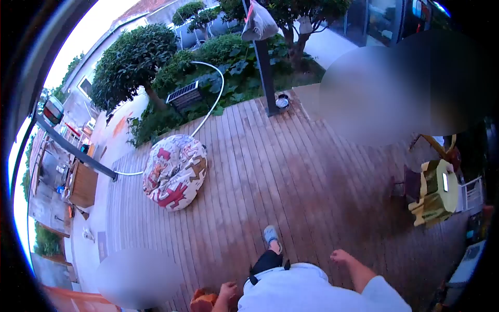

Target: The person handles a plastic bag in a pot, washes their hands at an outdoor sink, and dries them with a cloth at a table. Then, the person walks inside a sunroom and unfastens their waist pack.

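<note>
My right hand (340, 256) hangs out in front of my white shirt (299, 291), its fingers curled in and nothing seen in them. Low at the bottom edge, my left hand (227, 289) is also curled, with nothing visible in it. Just beside it lies or stands a reddish-orange thing (202, 300), cut off by the frame, whose kind I cannot make out. One foot in a grey-blue clog (271, 235) is set forward on the wooden deck (249, 182). Ahead to the left sits a patterned beanbag (175, 171), apart from both hands.
A white hose (222, 86) runs from the plants to the beanbag. A dark post (264, 73) carries a hanging bag (260, 23); a small bowl (282, 102) sits at its foot. Right, a round table with a yellow cloth (429, 200) stands beside a chair (410, 183). Two areas are blurred.
</note>
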`<action>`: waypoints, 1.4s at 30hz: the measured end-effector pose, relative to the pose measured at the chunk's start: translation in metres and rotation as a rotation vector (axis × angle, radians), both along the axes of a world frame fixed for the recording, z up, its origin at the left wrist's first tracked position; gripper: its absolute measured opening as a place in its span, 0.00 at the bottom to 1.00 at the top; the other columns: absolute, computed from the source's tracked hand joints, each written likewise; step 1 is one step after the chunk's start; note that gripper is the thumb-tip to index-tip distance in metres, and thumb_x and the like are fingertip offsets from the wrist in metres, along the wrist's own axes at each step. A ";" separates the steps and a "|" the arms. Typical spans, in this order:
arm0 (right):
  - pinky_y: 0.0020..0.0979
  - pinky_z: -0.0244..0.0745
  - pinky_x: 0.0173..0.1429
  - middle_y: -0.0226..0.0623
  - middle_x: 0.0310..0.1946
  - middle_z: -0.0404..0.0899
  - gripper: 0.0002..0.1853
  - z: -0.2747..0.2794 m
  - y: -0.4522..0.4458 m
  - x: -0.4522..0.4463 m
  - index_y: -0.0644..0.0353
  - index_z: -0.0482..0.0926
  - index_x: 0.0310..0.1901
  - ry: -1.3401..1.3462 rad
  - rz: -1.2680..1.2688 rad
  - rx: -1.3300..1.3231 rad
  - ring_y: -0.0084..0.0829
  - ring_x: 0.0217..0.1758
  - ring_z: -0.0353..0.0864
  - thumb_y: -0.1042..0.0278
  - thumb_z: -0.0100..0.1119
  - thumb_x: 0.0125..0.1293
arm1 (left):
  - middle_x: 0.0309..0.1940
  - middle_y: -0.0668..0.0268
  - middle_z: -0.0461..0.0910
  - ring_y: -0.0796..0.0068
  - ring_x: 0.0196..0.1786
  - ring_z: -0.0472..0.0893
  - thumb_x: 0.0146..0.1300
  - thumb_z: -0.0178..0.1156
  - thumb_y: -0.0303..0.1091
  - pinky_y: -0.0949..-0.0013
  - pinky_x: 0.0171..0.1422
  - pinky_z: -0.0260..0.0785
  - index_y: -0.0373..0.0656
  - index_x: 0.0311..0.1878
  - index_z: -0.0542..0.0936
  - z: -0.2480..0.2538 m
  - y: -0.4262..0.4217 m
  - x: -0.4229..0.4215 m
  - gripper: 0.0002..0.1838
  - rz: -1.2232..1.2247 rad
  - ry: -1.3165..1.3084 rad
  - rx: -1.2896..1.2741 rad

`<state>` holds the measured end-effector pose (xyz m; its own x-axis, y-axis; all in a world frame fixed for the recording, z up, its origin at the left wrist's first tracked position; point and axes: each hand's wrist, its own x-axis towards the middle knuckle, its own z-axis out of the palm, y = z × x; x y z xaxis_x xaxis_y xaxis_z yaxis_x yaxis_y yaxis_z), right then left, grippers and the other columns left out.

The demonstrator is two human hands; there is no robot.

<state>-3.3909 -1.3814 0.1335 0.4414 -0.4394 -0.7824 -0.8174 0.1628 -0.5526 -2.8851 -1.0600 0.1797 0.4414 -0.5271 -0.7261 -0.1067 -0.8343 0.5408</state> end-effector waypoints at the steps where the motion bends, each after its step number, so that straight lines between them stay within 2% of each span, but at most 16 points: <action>1: 0.29 0.72 0.32 0.36 0.26 0.77 0.13 0.006 -0.002 -0.004 0.64 0.76 0.33 -0.003 -0.032 0.001 0.26 0.27 0.74 0.62 0.53 0.52 | 0.32 0.59 0.79 0.72 0.35 0.77 0.46 0.60 0.32 0.71 0.41 0.69 0.36 0.39 0.77 -0.018 -0.029 0.030 0.15 -0.022 -0.048 0.040; 4: 0.29 0.71 0.31 0.35 0.24 0.76 0.12 -0.026 0.005 -0.025 0.64 0.78 0.29 0.016 -0.164 -0.116 0.24 0.26 0.73 0.62 0.53 0.51 | 0.34 0.57 0.78 0.70 0.38 0.78 0.44 0.61 0.34 0.69 0.43 0.70 0.39 0.40 0.77 -0.023 -0.135 0.087 0.17 -0.189 -0.048 0.042; 8: 0.30 0.70 0.33 0.34 0.27 0.77 0.13 -0.027 0.005 -0.034 0.60 0.77 0.35 0.145 -0.420 0.174 0.23 0.29 0.74 0.60 0.53 0.51 | 0.34 0.57 0.78 0.67 0.38 0.78 0.49 0.57 0.39 0.67 0.43 0.70 0.45 0.41 0.78 -0.043 -0.302 0.132 0.16 -0.478 -0.162 0.195; 10: 0.29 0.69 0.30 0.32 0.25 0.77 0.14 -0.002 0.014 -0.047 0.63 0.77 0.34 0.277 -0.502 0.290 0.19 0.26 0.72 0.61 0.54 0.52 | 0.26 0.68 0.76 0.75 0.24 0.72 0.49 0.57 0.39 0.70 0.29 0.66 0.45 0.35 0.78 -0.061 -0.389 0.127 0.12 -1.805 -0.700 -0.053; 12: 0.31 0.70 0.35 0.36 0.30 0.78 0.14 0.025 0.013 -0.030 0.63 0.76 0.37 -0.153 -0.193 -0.291 0.26 0.32 0.75 0.62 0.54 0.53 | 0.28 0.65 0.77 0.71 0.30 0.75 0.49 0.53 0.41 0.66 0.36 0.68 0.46 0.35 0.78 -0.092 -0.478 0.106 0.13 -0.983 -0.534 0.068; 14: 0.34 0.70 0.42 0.43 0.36 0.77 0.14 0.180 -0.068 0.041 0.64 0.75 0.38 0.261 -0.576 0.078 0.36 0.39 0.76 0.63 0.52 0.54 | 0.23 0.64 0.77 0.71 0.24 0.75 0.48 0.55 0.41 0.67 0.31 0.68 0.42 0.34 0.77 -0.068 -0.593 0.065 0.14 -1.048 -0.309 -0.032; 16: 0.37 0.68 0.46 0.47 0.40 0.75 0.15 0.136 -0.055 0.040 0.65 0.74 0.40 0.037 -0.215 -0.184 0.43 0.43 0.74 0.63 0.50 0.55 | 0.26 0.62 0.78 0.71 0.25 0.77 0.49 0.56 0.41 0.69 0.31 0.69 0.40 0.38 0.76 -0.016 -0.698 -0.003 0.16 -0.981 -0.175 -0.142; 17: 0.36 0.68 0.45 0.48 0.40 0.75 0.16 0.249 -0.137 0.085 0.66 0.74 0.41 0.143 -0.780 -0.024 0.41 0.42 0.75 0.63 0.51 0.55 | 0.29 0.61 0.78 0.73 0.30 0.76 0.50 0.56 0.39 0.70 0.34 0.69 0.39 0.39 0.76 -0.022 -0.738 -0.032 0.16 -0.941 -0.147 -0.367; 18: 0.35 0.68 0.44 0.49 0.39 0.75 0.15 0.253 -0.153 0.081 0.66 0.74 0.40 -0.037 -0.709 0.005 0.40 0.42 0.75 0.64 0.50 0.56 | 0.28 0.58 0.78 0.66 0.33 0.77 0.49 0.54 0.36 0.68 0.39 0.69 0.41 0.40 0.75 0.006 -0.784 -0.067 0.15 -1.015 0.018 -0.404; 22: 0.34 0.69 0.41 0.45 0.37 0.76 0.15 0.223 -0.209 0.053 0.65 0.74 0.41 -0.055 -0.810 0.101 0.37 0.39 0.74 0.66 0.51 0.55 | 0.30 0.60 0.78 0.70 0.34 0.77 0.48 0.56 0.37 0.70 0.40 0.68 0.39 0.41 0.74 0.041 -0.904 -0.165 0.17 -1.146 0.158 -0.499; 25: 0.33 0.69 0.39 0.42 0.35 0.76 0.14 0.166 -0.254 0.022 0.63 0.74 0.42 -0.063 -0.882 0.166 0.34 0.36 0.74 0.66 0.52 0.54 | 0.32 0.61 0.77 0.71 0.35 0.76 0.47 0.57 0.37 0.70 0.40 0.68 0.39 0.41 0.74 0.008 -0.957 -0.187 0.18 -1.318 0.229 -0.455; 29: 0.31 0.69 0.35 0.38 0.33 0.77 0.15 -0.024 -0.293 -0.046 0.62 0.74 0.43 -0.241 -1.027 0.245 0.31 0.33 0.74 0.68 0.53 0.53 | 0.32 0.62 0.77 0.71 0.34 0.76 0.48 0.57 0.37 0.71 0.40 0.68 0.40 0.42 0.74 0.019 -1.007 -0.160 0.18 -1.368 0.137 -0.243; 31: 0.31 0.69 0.34 0.37 0.32 0.78 0.15 -0.110 -0.334 -0.094 0.61 0.74 0.43 -0.432 -1.182 0.286 0.29 0.32 0.74 0.68 0.53 0.53 | 0.31 0.62 0.78 0.71 0.33 0.77 0.47 0.57 0.37 0.70 0.39 0.68 0.40 0.41 0.75 -0.010 -1.015 -0.126 0.17 -1.165 0.086 -0.159; 33: 0.28 0.69 0.33 0.37 0.30 0.77 0.15 -0.010 -0.471 -0.136 0.61 0.73 0.43 -0.033 -0.735 -0.038 0.24 0.31 0.73 0.66 0.54 0.53 | 0.28 0.63 0.78 0.71 0.32 0.77 0.47 0.58 0.37 0.70 0.38 0.69 0.41 0.39 0.76 -0.013 -1.029 -0.106 0.16 -0.980 -0.035 -0.019; 35: 0.28 0.71 0.33 0.37 0.29 0.75 0.14 0.096 -0.600 -0.152 0.62 0.72 0.42 0.026 -0.975 0.193 0.28 0.28 0.74 0.67 0.54 0.54 | 0.26 0.64 0.78 0.71 0.30 0.77 0.46 0.58 0.37 0.70 0.36 0.69 0.42 0.37 0.77 -0.015 -1.033 -0.088 0.14 -0.865 -0.128 0.063; 42: 0.26 0.70 0.30 0.33 0.26 0.74 0.14 0.087 -0.835 -0.251 0.64 0.72 0.40 -0.110 -1.011 -0.053 0.25 0.26 0.73 0.65 0.53 0.55 | 0.20 0.65 0.75 0.76 0.23 0.73 0.45 0.60 0.38 0.69 0.28 0.67 0.41 0.31 0.77 0.000 -1.107 -0.155 0.12 -0.806 0.070 0.324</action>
<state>-3.6417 -2.2160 0.2205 -0.0879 -0.6793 -0.7286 -0.2549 0.7224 -0.6427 -3.0399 -2.1669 0.1801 -0.0283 -0.4222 -0.9061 -0.7065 -0.6328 0.3169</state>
